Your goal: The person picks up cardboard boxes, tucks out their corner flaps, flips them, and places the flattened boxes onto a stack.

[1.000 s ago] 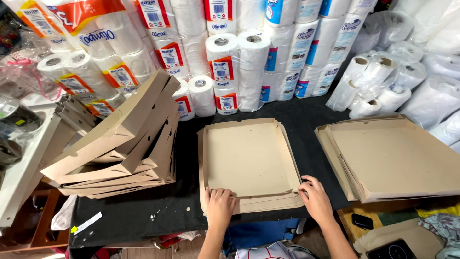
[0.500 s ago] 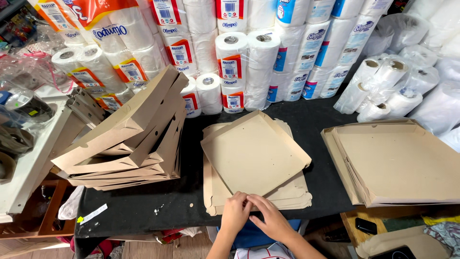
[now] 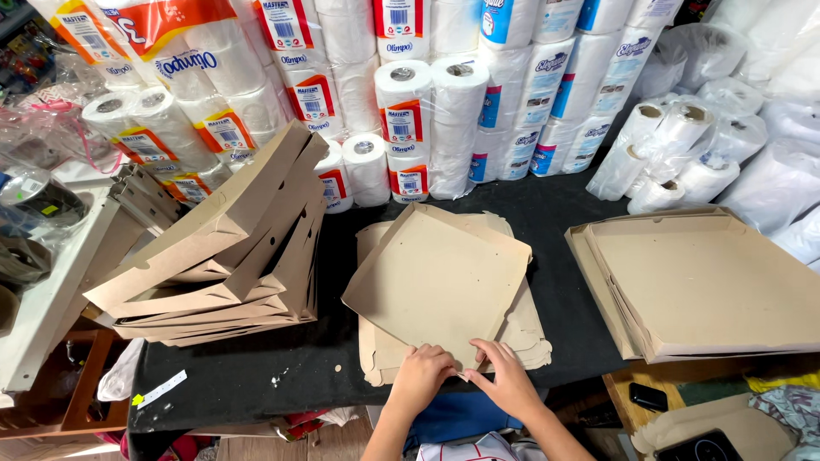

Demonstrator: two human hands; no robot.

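Top cardboard blank [image 3: 440, 282] lying flat on the black table [image 3: 231, 367], rotated slightly atop the stack of flat blanks [image 3: 521, 329] beneath, near corner toward the table's front edge. Left hand [image 3: 423, 376] and right hand [image 3: 504, 380] meeting at that near corner, fingers curled and pinching the blank's edge — thumbs hidden, so the exact grip cannot be told. Left of the top cardboard blank: a leaning pile of folded boxes [image 3: 222, 256], lids tilted and unevenly nested. Right of it: a second stack of flat sheets with raised edges [image 3: 700, 286]. Behind it: wrapped paper rolls [image 3: 410, 128] along the table's back, several upright and just beyond the blank's far edge. Risks, as judged: two blanks lifted together if the pinch catches the sheet below; a torn or creased corner from pulling at one point only; the far edge sweeping into the upright rolls; the leaning pile sliding if nudged — poorly supported as stacked.
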